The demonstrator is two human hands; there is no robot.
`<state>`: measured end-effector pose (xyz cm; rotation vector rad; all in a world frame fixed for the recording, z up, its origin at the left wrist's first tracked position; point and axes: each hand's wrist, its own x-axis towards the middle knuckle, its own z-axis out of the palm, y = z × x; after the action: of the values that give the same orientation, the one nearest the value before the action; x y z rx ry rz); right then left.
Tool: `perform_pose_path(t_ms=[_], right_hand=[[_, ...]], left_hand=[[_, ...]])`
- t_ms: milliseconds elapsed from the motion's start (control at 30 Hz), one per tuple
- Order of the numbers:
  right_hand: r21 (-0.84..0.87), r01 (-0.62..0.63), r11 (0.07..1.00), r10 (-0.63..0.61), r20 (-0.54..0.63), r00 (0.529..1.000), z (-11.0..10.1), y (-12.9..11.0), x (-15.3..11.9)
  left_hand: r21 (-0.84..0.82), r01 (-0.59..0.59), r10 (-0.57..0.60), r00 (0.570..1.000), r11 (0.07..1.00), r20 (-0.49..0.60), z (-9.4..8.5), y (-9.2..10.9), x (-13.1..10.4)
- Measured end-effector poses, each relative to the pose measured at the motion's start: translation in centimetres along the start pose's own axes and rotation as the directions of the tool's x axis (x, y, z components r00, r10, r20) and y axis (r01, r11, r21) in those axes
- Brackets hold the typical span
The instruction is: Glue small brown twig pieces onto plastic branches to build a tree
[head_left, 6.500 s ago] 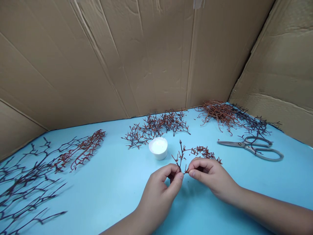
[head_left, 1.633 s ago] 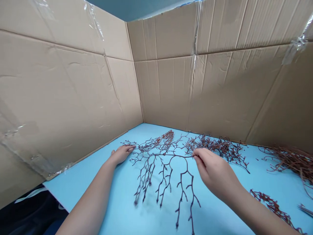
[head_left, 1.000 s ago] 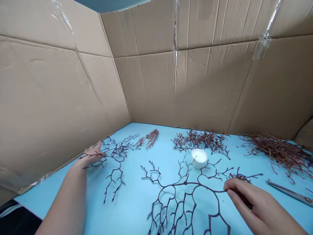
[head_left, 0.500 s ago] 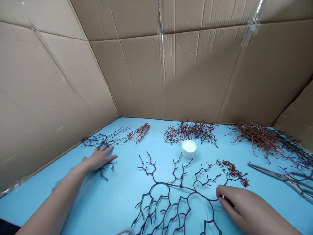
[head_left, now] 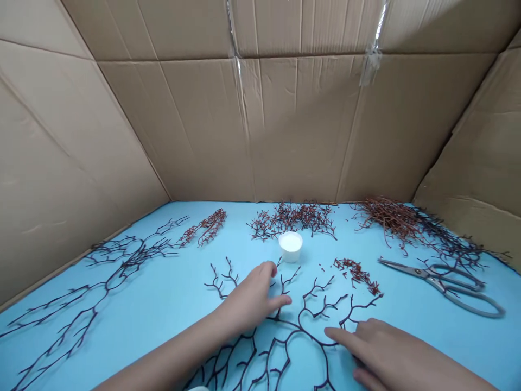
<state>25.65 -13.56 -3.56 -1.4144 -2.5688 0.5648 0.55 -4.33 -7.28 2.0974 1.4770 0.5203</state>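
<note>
Since our left hand (head_left: pixel 249 297) quit dark sprays (head_left: pixel 132 260) at eight o'clock, work centres on large branch (head_left: pixel 300 328) at six: left spread wide, nothing gripped; right hand (head_left: pixel 380 347), index extended, grip we cannot tell.

Dark forked branch (head_left: pixel 300 329) spread out on the blue surface (head_left: pixel 163 293)

Thin, dark brown and many-forked, the branch lies towards the near side of the surface. Its visible main stem curves gently, slanting from upper left down to lower right. Twigs fan out both ways — the far ones split into short, crooked prongs with slightly knobbed tips, while the near ones drop in rounded arcs and fork repeatedly. Several near twigs run out of view at the bottom edge. Part of the left half is hidden — the join between stem and leftmost twigs cannot be seen.
</note>
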Motion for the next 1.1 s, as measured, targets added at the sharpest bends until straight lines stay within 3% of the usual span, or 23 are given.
perform_pose_path(t_ms=[200,367,567,767,900,1000,1100], right_hand=[[-0.011,0.109,0.994,-0.110,-0.033,0.993,1.1,0.4,-0.3],[-0.058,0.230,0.971,-0.232,-0.018,0.973,3.0,0.3,1.8],[-0.198,0.187,0.962,-0.186,0.020,0.982,2.6,1.0,1.9],[-0.138,-0.020,0.990,-0.004,-0.169,0.986,1.4,3.2,0.5],[-0.074,-0.125,0.989,0.106,-0.220,0.970,1.3,5.7,0.8],[-0.097,-0.125,0.987,0.096,-0.261,0.960,1.3,7.5,2.5],[-0.142,-0.037,0.989,-0.002,-0.266,0.964,1.0,8.8,5.5]], left_hand=[[-0.123,0.060,-0.077,0.987,0.991,-0.144,2.2,-2.7,6.9],[-0.241,0.066,-0.111,0.978,0.968,-0.177,3.2,-1.9,8.9],[-0.274,0.165,-0.234,0.940,0.948,-0.246,2.0,-3.0,8.4],[-0.240,0.324,-0.392,0.856,0.915,-0.338,-1.6,-6.6,6.1],[-0.220,0.416,-0.470,0.781,0.883,-0.410,-3.8,-9.1,4.3],[-0.212,0.477,-0.518,0.721,0.853,-0.460,-4.9,-10.4,3.3],[-0.211,0.509,-0.542,0.690,0.835,-0.480,-5.7,-11.2,2.9]])
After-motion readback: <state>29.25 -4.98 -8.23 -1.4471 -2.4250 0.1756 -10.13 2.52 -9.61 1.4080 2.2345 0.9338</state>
